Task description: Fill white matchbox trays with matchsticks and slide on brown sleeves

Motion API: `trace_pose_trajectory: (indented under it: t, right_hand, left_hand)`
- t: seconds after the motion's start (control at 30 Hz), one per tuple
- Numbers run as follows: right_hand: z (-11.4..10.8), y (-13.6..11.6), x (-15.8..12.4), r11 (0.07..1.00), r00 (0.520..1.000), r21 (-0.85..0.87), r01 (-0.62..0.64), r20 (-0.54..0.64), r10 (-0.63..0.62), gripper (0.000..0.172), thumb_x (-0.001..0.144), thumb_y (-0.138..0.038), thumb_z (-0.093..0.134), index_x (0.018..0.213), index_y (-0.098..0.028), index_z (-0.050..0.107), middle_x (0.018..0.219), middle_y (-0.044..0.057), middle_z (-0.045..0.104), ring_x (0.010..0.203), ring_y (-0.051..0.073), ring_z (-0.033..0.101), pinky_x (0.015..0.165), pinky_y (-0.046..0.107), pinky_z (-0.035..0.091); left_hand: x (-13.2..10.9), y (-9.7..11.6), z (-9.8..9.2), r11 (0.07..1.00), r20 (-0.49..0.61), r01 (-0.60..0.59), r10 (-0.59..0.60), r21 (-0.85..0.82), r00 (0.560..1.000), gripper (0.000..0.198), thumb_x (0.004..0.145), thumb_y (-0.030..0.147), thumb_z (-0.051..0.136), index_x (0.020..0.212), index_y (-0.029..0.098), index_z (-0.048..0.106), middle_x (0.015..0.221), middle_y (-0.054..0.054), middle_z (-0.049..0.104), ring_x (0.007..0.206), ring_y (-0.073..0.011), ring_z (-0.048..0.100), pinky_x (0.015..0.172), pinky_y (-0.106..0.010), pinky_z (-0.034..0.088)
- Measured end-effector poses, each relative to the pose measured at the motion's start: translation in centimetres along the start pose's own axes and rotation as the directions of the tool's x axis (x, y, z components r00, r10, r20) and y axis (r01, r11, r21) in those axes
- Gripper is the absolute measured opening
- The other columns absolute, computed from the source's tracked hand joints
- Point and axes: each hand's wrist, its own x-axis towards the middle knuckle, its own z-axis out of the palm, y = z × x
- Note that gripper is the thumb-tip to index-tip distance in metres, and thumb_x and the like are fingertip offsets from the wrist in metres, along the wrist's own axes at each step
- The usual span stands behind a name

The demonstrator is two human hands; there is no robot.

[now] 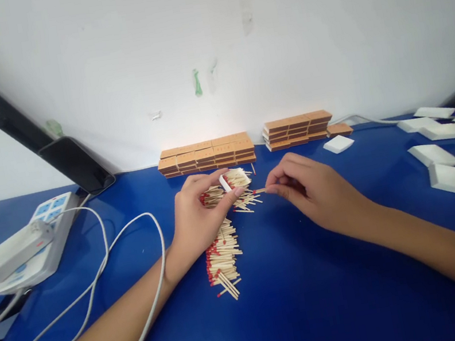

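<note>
My left hand (201,207) grips a small white matchbox tray (224,183) between thumb and fingers. Matches (237,177) lie inside the tray. To its right, my right hand (299,182) pinches a match (259,191) between thumb and fingertips, its red head pointing left toward the tray. A long pile of loose red-headed matches (222,253) spreads on the blue table under and in front of my left hand. Part of that pile is hidden by the hand.
Brown matchboxes (207,155) are stacked along the wall, with a second stack (297,130) to the right. Several white trays (451,179) lie at far right; one white tray (339,143) sits apart. A power strip (47,241), looping white cable (107,260) and phone (77,165) occupy the left.
</note>
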Motion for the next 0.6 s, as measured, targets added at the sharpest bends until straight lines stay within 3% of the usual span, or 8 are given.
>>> trace_pose_trajectory:
  t: [0.13, 0.27, 0.43, 0.6]
  right_hand:
    - [0.4, -0.8, -0.1, 1.0, 0.994, 0.015, -0.011, -0.109, 0.012, 0.014, 0.106, -0.031, 0.058, 0.096, -0.023, 0.065, 0.089, 0.003, 0.059, 0.071, 0.017, 0.055, 0.064, 0.031, 0.045]
    - [1.0, -1.3, -0.3, 0.999, 0.993, 0.035, 0.027, -0.118, -0.023, 0.015, 0.107, -0.031, 0.056, 0.097, -0.023, 0.063, 0.092, 0.004, 0.061, 0.073, 0.017, 0.057, 0.064, 0.032, 0.046]
    - [0.9, -1.0, -0.1, 0.995, 0.994, 0.058, 0.084, -0.07, -0.079, 0.014, 0.107, -0.027, 0.055, 0.097, -0.023, 0.063, 0.09, 0.004, 0.061, 0.074, 0.017, 0.057, 0.065, 0.031, 0.046]
    - [0.4, -1.1, -0.1, 0.999, 0.99, 0.003, 0.052, -0.13, -0.051, 0.013, 0.105, -0.03, 0.057, 0.098, -0.024, 0.065, 0.085, 0.003, 0.058, 0.07, 0.017, 0.056, 0.062, 0.031, 0.045]
  left_hand:
    - [-0.2, 0.2, 0.1, 0.995, 0.084, 0.034, -0.026, -0.09, 0.996, 0.043, 0.081, 0.041, 0.09, 0.121, 0.029, 0.08, 0.11, -0.007, 0.077, 0.101, -0.0235, 0.072, 0.091, -0.039, 0.057]
    - [-0.5, 0.4, 0.3, 0.977, 0.153, -0.014, 0.048, -0.214, 0.987, 0.046, 0.074, 0.037, 0.095, 0.117, 0.031, 0.081, 0.109, -0.006, 0.078, 0.102, -0.0245, 0.071, 0.094, -0.041, 0.058]
    - [-0.4, 0.6, 0.3, 0.97, 0.16, 0.008, 0.032, -0.243, 0.987, 0.045, 0.074, 0.033, 0.095, 0.117, 0.031, 0.082, 0.11, -0.006, 0.079, 0.104, -0.0246, 0.071, 0.096, -0.042, 0.058]
    - [-0.2, 0.9, 0.1, 0.966, 0.155, 0.043, -0.003, -0.256, 0.988, 0.043, 0.077, 0.033, 0.094, 0.118, 0.028, 0.082, 0.104, -0.006, 0.08, 0.097, -0.0235, 0.072, 0.09, -0.039, 0.059]
